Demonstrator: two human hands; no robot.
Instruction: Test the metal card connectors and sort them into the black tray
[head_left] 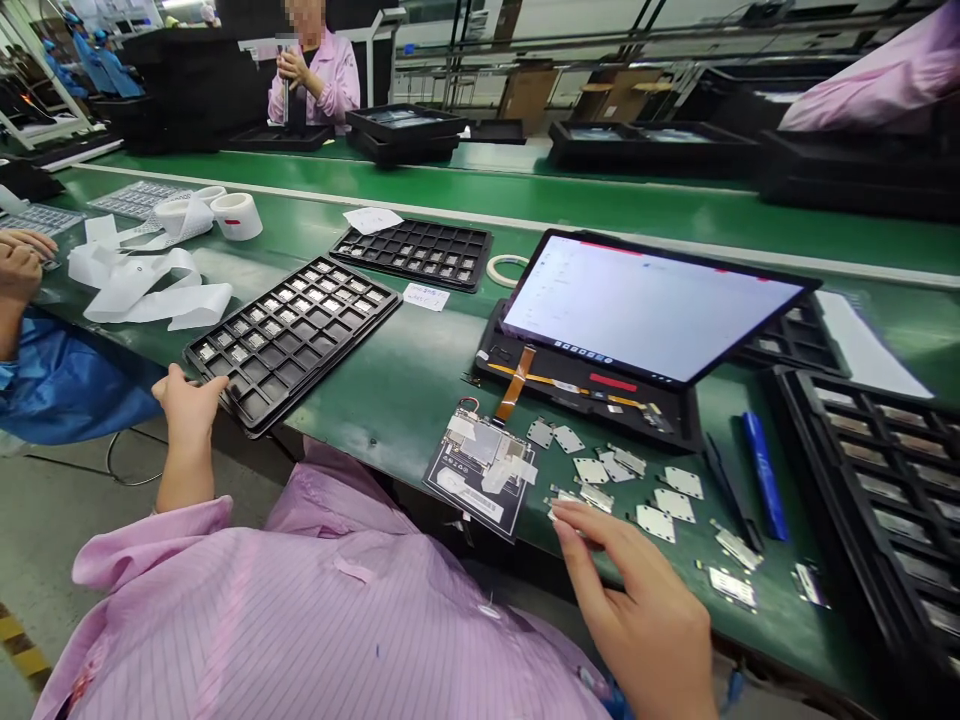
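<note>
At the near left corner of a black compartment tray (296, 390), my left hand (189, 405) is closed on the rim, the thumb over the edge and the other fingers partly hidden. Small metal parts fill many of its far compartments. My right hand (637, 610) reaches over the table's front edge, thumb and forefinger pinched at a small metal plate (553, 502), mostly covered by the fingertips. Several similar silver plates (656, 522) lie scattered just beyond. Left of them is a circuit board (480, 470) with white tape, joined by an orange ribbon cable (516, 385) to a lit screen (637, 305).
Tweezers (731, 490) and a blue pen-like tool (765, 475) lie beside a black tray (806, 480) at right. Another parts tray (472, 255), a tape ring (507, 270) and white rolls (238, 215) stand farther back. A co-worker's hands (19, 265) are at left.
</note>
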